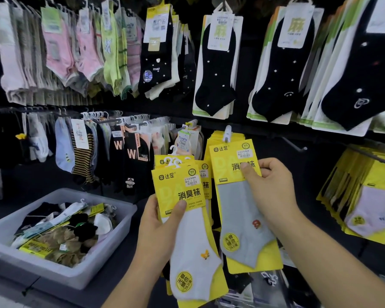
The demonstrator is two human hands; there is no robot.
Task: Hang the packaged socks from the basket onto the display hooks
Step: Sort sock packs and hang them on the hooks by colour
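Pinching a grey sock pack [240, 210] at a hung yellow stack, the right hand [273, 185] restocks a shop wall. The left hand [158, 223] has its grip clamped on more packs [178, 187]. The basket [42, 272] holds plenty and a display hook [295, 144] is bare, so much likely remains.

- white-sock packs [188, 221]: small fanned stack, yellow cards, white plastic hangers on top, upright, gripped in left hand [158, 227]
- grey-sock pack [240, 203]: yellow card, pinched by right hand [269, 185], in front of a hanging stack of matching yellow packs
- basket [111, 252]: pale plastic bin, lower left, loose mixed sock packs inside
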